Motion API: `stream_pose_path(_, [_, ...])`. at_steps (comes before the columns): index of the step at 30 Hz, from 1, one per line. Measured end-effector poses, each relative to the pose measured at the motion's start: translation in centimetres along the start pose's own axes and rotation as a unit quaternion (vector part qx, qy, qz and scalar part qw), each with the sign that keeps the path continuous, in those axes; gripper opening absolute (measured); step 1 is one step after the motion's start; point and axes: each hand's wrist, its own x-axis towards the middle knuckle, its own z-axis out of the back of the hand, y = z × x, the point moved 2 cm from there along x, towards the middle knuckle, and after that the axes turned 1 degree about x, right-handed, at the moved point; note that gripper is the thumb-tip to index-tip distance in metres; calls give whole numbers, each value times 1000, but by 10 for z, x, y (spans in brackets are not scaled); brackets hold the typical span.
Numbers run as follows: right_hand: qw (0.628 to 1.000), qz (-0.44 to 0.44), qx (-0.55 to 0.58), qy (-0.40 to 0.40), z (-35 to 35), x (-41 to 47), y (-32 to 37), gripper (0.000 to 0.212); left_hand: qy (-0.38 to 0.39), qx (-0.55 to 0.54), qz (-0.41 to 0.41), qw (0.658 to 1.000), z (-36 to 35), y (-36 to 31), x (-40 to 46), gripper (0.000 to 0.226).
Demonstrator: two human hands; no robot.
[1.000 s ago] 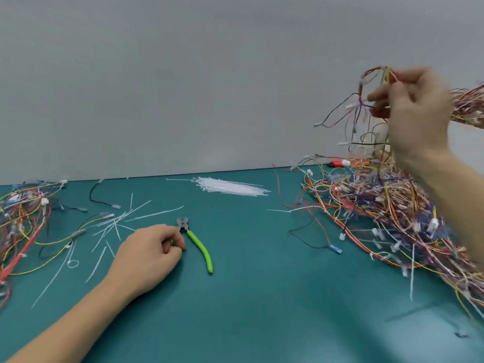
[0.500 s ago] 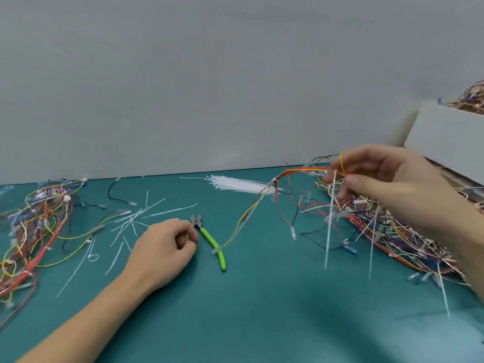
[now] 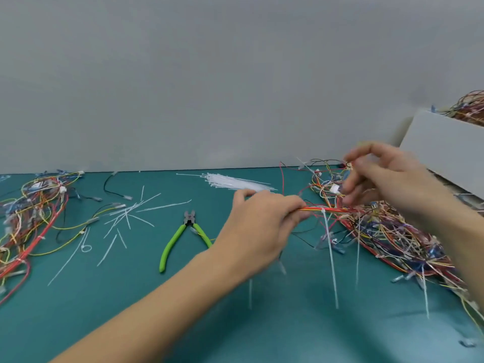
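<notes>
Head cam: our left hand (image 3: 262, 229) pinches the wire bundle (image 3: 327, 209) taut for untangling; our right hand (image 3: 390, 184) has fingers too blurry to call.

We see two bare hands with their forearms. The left hand (image 3: 262, 229) sits just right of the frame's centre. The left forearm (image 3: 157, 310) runs uncovered to the bottom edge at lower left, smooth and slim, looking broader nearer the camera. The right hand (image 3: 387, 184) is at middle right, softened by motion blur. The right forearm (image 3: 461, 231) is uncovered as far as the right edge. Knuckles and fingers show plainly on the left hand. Fine detail on the right is too blurred to tell.
</notes>
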Motion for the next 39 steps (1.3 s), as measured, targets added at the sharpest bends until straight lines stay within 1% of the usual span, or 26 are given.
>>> stream_pose_path(1, [997,-2,-2,-74,20,11,-4,23,-22,-57,-13,998,5,-1,-3,24])
stream_pose_path(3, [979,-48,11,-196,55,31,-16,30,-22,-124,-18,992,14,-2,-9,24])
stream_pose_path(4, [970,-77,-20,-231,66,40,-23,30,-19,-126,-12,992,18,-2,-10,25])
stream_pose_path(5, [960,-113,-65,-246,73,48,-32,27,-14,-115,-7,993,19,-2,-9,25])
stream_pose_path(7, [934,-177,-212,-227,76,53,-45,20,-9,-99,8,995,19,0,-4,23])
stream_pose_path(8, [915,-190,-289,-205,70,49,-46,26,-12,-100,23,995,20,3,-1,23])
stream_pose_path(9, [904,-188,-336,-183,64,45,-46,37,-15,-103,42,994,20,6,1,23])
stream_pose_path(10, [899,-171,-360,-182,57,39,-42,52,-18,-111,60,992,20,9,3,23])
stream_pose_path(11, [895,-128,-379,-200,52,33,-35,64,-22,-119,71,990,19,12,5,23])
stream_pose_path(12, [892,-59,-392,-216,44,23,-26,68,-25,-123,78,989,19,15,6,24])
stream_pose_path(13, [891,18,-398,-218,35,12,-19,66,-27,-126,82,988,18,17,8,24])
stream_pose_path(14, [889,87,-404,-196,23,-1,-13,64,-26,-131,87,987,18,18,8,25])
stream_pose_path(15, [884,143,-416,-157,11,-11,-12,64,-24,-135,94,986,17,20,8,25])
stream_pose_path(16, [879,173,-431,-105,2,-19,-15,61,-20,-135,104,985,17,21,8,25])
stream_pose_path(17, [881,178,-436,-45,-3,-24,-20,54,-19,-133,115,984,17,23,8,24])
stream_pose_path(18, [889,153,-432,5,-5,-27,-25,45,-21,-129,124,984,17,24,8,25])
stream_pose_path(20, [907,106,-404,53,0,-30,-36,30,-25,-117,138,983,16,28,10,27])
stream_pose_path(21, [908,112,-401,50,4,-31,-41,24,-25,-115,144,983,16,29,11,27])
stream_pose_path(24, [894,152,-421,-5,14,-30,-46,15,-28,-109,153,982,11,30,14,28])
stream_pose_path(26, [909,154,-386,-28,18,-31,-50,12,-25,-81,158,984,8,32,15,28])
stream_pose_path(29, [928,146,-335,-71,18,-35,-56,17,-23,-63,183,981,6,39,17,32])
stream_pose_path(31, [926,154,-340,-62,13,-37,-60,20,-19,-69,201,977,5,45,18,33])
stream_pose_path(33, [924,159,-347,-30,10,-38,-65,20,-19,-70,213,974,6,51,16,33])
stream_pose_path(35, [920,187,-343,-18,9,-38,-70,17,-26,-88,223,970,8,55,13,32])
stream_pose_path(37, [922,216,-316,-55,11,-39,-73,10,-32,-90,230,969,9,56,10,31])
stream_pose_path(39, [927,231,-277,-98,14,-40,-76,8,-37,-79,231,969,10,56,10,32])
